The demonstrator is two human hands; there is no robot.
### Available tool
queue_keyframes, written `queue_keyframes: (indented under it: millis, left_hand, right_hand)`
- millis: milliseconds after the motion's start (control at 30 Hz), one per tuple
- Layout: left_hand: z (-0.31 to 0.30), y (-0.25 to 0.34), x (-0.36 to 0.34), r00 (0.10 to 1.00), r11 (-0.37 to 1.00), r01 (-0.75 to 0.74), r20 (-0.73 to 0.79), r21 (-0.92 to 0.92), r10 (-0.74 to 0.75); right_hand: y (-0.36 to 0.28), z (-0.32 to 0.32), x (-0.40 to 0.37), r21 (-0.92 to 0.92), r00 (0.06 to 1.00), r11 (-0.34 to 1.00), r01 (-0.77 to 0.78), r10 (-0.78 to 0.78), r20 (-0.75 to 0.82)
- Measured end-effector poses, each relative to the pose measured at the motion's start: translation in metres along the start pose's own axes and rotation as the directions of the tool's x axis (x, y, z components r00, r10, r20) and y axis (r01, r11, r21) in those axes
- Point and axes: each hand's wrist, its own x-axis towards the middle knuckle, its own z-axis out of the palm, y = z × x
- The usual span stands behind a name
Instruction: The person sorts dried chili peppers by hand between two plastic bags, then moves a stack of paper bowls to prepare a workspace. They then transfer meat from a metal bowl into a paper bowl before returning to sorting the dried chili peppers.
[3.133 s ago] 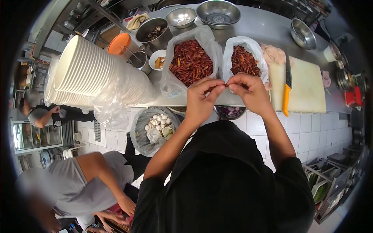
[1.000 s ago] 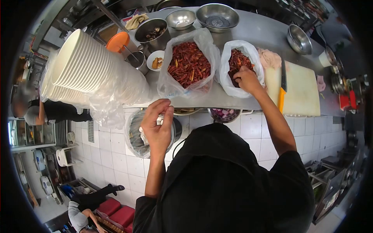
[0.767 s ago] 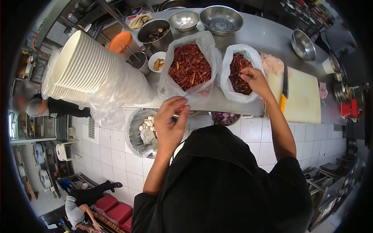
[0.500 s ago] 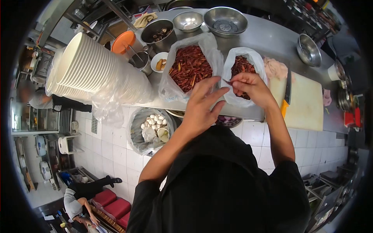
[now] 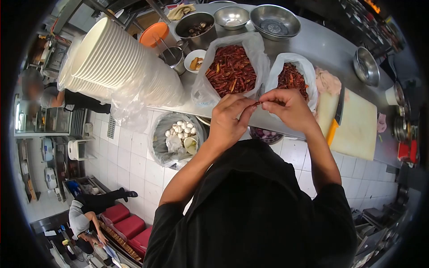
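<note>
A small dried red chili [image 5: 258, 103] is pinched between my two hands at the front edge of the counter. My left hand [image 5: 229, 118] grips one end with thumb and fingertips; my right hand [image 5: 289, 108] holds the other end, its fingers curled. Just beyond my left hand is a large clear plastic bag [image 5: 199, 89] full of dried red chilies [image 5: 231, 71]. A smaller white bag [image 5: 311, 82], also containing dried red chilies [image 5: 291, 80], stands behind my right hand, which partly covers it.
A knife [image 5: 338, 117] lies on the white cutting board [image 5: 357, 129] at right, beside pale raw meat [image 5: 327, 81]. Stacked white tubs [image 5: 105, 56] lean at left. Metal bowls [image 5: 275, 21] line the back. A lined bin [image 5: 156, 138] stands below. Two people [image 5: 87, 219] are at left.
My left fingers have closed from spread to a pinch on the chili. Both hands have come together, nearer the counter's edge. The view has shifted slightly.
</note>
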Motion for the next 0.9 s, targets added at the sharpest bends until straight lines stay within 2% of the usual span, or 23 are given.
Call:
queue_keyframes:
  millis: [100, 233, 300, 367, 433, 500, 533, 600, 633, 700, 733, 800, 833, 900]
  left_hand:
    - [-0.007, 0.004, -0.003, 0.997, 0.996, 0.081, 0.012, -0.042, -0.080]
    - [-0.015, 0.002, -0.009, 0.988, 0.986, 0.154, 0.026, -0.070, -0.153]
    - [-0.022, 0.000, -0.013, 0.954, 0.926, 0.297, 0.098, -0.231, -0.282]
    - [-0.033, -0.004, -0.018, 0.888, 0.791, 0.459, 0.210, -0.405, -0.408]
    - [-0.046, -0.008, -0.026, 0.780, 0.554, 0.621, 0.365, -0.555, -0.509]
    - [-0.056, -0.015, -0.038, 0.792, 0.368, 0.579, 0.396, -0.728, -0.465]
    - [-0.061, -0.018, -0.043, 0.802, 0.266, 0.545, 0.402, -0.795, -0.442]
    - [-0.076, -0.021, -0.053, 0.805, 0.248, 0.502, 0.344, -0.828, -0.482]
    - [-0.084, -0.023, -0.058, 0.806, 0.242, 0.478, 0.312, -0.844, -0.503]
    - [-0.111, -0.023, -0.068, 0.790, 0.343, 0.436, 0.170, -0.832, -0.589]
    - [-0.125, -0.022, -0.073, 0.778, 0.393, 0.418, 0.099, -0.819, -0.620]
    - [-0.155, -0.020, -0.083, 0.763, 0.521, 0.339, -0.095, -0.783, -0.639]
    - [-0.166, -0.021, -0.086, 0.779, 0.610, 0.283, -0.193, -0.740, -0.596]
    - [-0.186, -0.018, -0.085, 0.780, 0.723, 0.237, -0.317, -0.649, -0.540]
  right_hand:
    - [-0.011, 0.016, 0.001, -0.254, 0.992, 0.965, 0.062, -0.088, -0.093]
    - [-0.020, 0.034, 0.000, -0.306, 0.979, 0.947, 0.100, -0.148, -0.139]
    - [-0.021, 0.040, -0.002, -0.296, 0.973, 0.949, 0.103, -0.159, -0.169]
    - [-0.017, 0.043, -0.002, -0.042, 0.997, 0.999, 0.010, -0.013, -0.078]
    - [-0.010, 0.049, -0.001, 0.228, 0.997, 0.972, -0.063, 0.053, 0.051]
    - [-0.003, 0.060, 0.002, 0.498, 0.981, 0.859, -0.120, 0.026, 0.192]
    - [-0.003, 0.067, 0.004, 0.549, 0.978, 0.826, -0.129, 0.016, 0.207]
    - [-0.006, 0.085, 0.009, 0.644, 0.971, 0.750, -0.152, -0.009, 0.239]
    - [-0.007, 0.093, 0.013, 0.679, 0.979, 0.723, -0.128, -0.018, 0.204]
    - [-0.011, 0.109, 0.022, 0.744, 0.991, 0.663, -0.076, -0.034, 0.131]
    - [-0.015, 0.121, 0.026, 0.659, 1.000, 0.752, 0.021, -0.025, -0.003]
    - [-0.024, 0.150, 0.033, 0.488, 0.995, 0.868, 0.087, -0.052, -0.086]
    - [-0.028, 0.168, 0.036, 0.393, 0.988, 0.912, 0.117, -0.068, -0.137]
    - [-0.022, 0.219, 0.049, 0.279, 0.990, 0.950, 0.141, -0.136, -0.038]
